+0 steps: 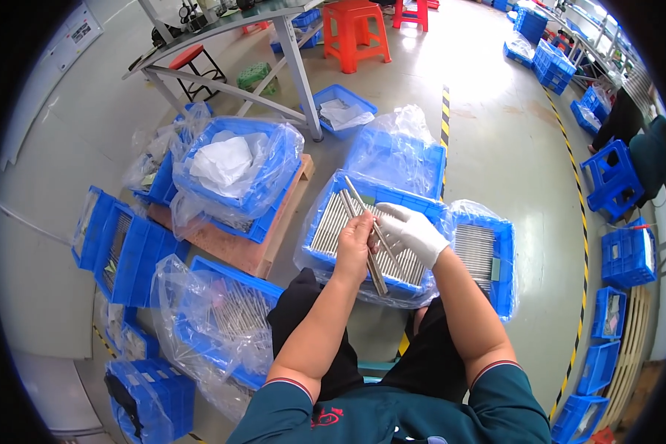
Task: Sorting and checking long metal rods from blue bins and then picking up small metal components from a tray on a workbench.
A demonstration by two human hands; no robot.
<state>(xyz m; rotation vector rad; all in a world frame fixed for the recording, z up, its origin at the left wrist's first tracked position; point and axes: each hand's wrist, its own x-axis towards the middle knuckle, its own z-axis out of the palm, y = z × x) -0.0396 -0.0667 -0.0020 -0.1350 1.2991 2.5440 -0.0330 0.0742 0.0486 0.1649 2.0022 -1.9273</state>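
Observation:
Metal rods point(377, 275), a few held together, slant through my bare left hand point(355, 235), whose fingers are closed round them. Another thin rod point(356, 192) crosses them at an angle. My right hand point(416, 232), in a white glove, has its fingers and thumb about this rod, close beside the left hand. Both hands are above a blue crate point(315, 260) lined with clear plastic, where many similar rods point(328, 231) lie side by side. Parts of the rods are hidden behind my fingers.
A second blue crate of rods point(473, 251) stands to the right, and one with loosely piled rods point(238, 312) to the left. Plastic-wrapped crates point(237, 200) sit on a wooden pallet point(274, 244). A grey-legged table point(296, 74) and red stools point(354, 35) are farther off.

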